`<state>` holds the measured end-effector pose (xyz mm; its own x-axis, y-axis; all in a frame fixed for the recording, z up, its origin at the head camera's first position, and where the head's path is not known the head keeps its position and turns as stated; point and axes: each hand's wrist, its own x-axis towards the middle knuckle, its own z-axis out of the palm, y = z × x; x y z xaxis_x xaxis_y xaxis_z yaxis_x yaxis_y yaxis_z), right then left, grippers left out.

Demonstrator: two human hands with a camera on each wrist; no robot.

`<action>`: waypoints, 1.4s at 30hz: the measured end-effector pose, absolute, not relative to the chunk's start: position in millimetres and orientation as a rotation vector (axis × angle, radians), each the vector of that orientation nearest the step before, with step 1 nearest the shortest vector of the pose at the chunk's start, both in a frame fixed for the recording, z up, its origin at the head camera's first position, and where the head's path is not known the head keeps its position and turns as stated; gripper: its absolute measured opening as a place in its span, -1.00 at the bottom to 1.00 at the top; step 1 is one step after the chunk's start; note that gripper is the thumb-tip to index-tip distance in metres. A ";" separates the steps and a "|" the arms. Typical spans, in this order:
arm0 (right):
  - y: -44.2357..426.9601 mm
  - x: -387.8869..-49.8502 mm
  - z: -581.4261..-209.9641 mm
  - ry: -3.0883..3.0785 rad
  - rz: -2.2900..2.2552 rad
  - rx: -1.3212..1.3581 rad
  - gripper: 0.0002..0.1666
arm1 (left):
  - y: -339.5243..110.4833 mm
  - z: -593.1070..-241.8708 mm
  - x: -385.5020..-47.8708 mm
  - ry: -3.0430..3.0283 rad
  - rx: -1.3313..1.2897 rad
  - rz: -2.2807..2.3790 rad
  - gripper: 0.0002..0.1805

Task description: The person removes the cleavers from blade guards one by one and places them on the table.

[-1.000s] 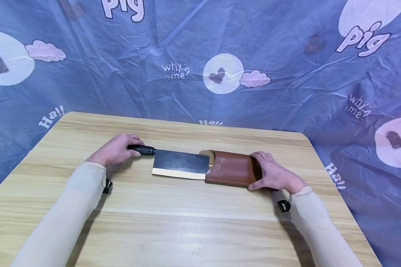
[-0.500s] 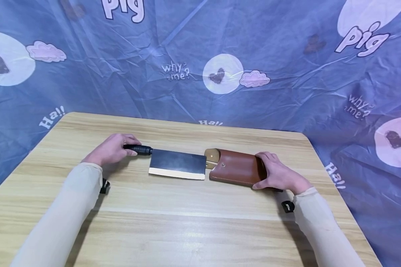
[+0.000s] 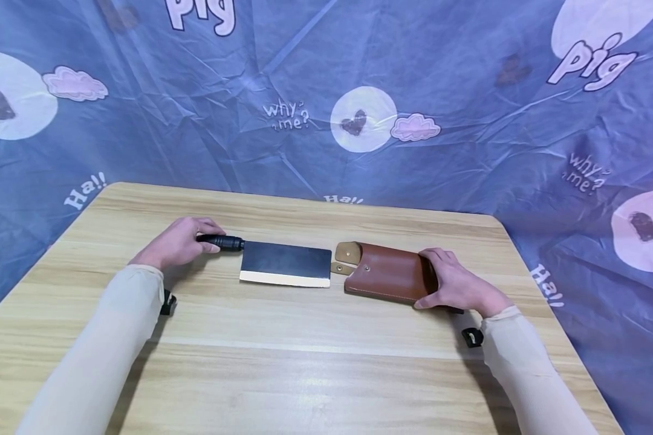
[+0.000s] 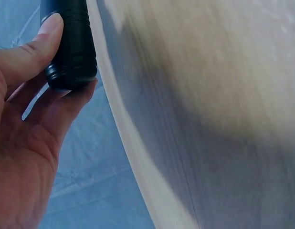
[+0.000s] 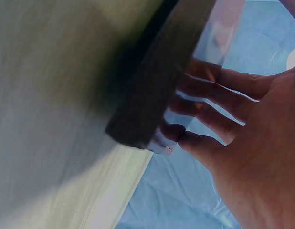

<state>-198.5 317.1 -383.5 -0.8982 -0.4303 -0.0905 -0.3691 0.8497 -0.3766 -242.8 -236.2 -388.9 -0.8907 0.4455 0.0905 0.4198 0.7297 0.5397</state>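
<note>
My left hand holds a cleaver by its black handle, thumb on one side and fingers on the other. The cleaver's dark, broad blade points right, with its pale cutting edge toward me. To its right lies a brown leather knife sheath, whose tan flap and strap reach toward the blade's end. The blade is out of the sheath's pocket. My right hand grips the sheath's right end between thumb and fingers. In the right wrist view, the sheath's end looks dark.
Both things are over a light wooden table, toward its far side. A blue printed cloth hangs behind the table and around its sides. Black wrist pieces hang below both sleeves.
The blade's end, which met the sheath's mouth a second ago, now stands apart from it. My left hand has drawn the cleaver left; my right hand has shifted the sheath slightly right.
</note>
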 end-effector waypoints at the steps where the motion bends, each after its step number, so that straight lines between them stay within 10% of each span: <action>1: 317.3 -198.6 -383.1 2.853 -0.533 -0.619 0.34 | -236.9 -388.8 -242.9 2.878 0.719 0.887 -0.63; 42: 331.1 -198.3 -381.7 2.844 -0.583 -0.609 0.34 | -271.6 -385.9 -232.3 2.876 0.617 0.925 -0.60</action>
<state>-198.3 331.1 -381.7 -0.9010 -0.4249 -0.0873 -0.3562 0.8397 -0.4100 -232.3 -271.6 -385.9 -0.9182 0.3906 0.0659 0.3558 0.7400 0.5709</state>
